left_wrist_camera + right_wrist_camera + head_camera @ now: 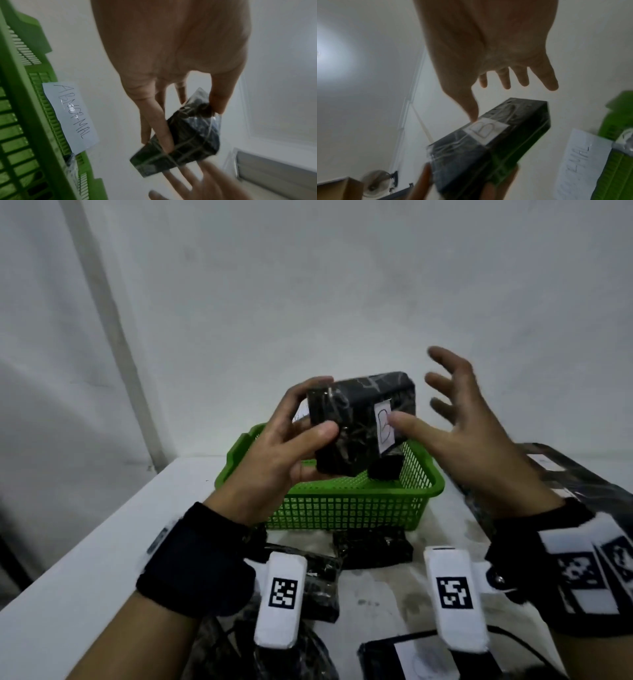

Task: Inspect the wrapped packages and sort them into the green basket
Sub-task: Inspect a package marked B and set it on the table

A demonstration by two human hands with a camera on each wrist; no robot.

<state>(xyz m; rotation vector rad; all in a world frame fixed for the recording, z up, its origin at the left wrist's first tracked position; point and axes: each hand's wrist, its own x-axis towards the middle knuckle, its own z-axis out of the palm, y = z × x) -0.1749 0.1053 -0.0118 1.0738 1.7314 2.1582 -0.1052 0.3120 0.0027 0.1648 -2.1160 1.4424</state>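
Observation:
My left hand grips a black, plastic-wrapped package above the green basket. The package carries a white label marked "B". My right hand is spread beside the package, fingers straight, its thumb tip touching the label. In the left wrist view my fingers wrap the package. A white paper tag reading "ABNORMAL" hangs on the basket's wall. One dark wrapped package lies inside the basket.
Several more black wrapped packages lie on the white table: one in front of the basket, one under my left wrist, a labelled one at the bottom, a stack at right. The table's left edge is close.

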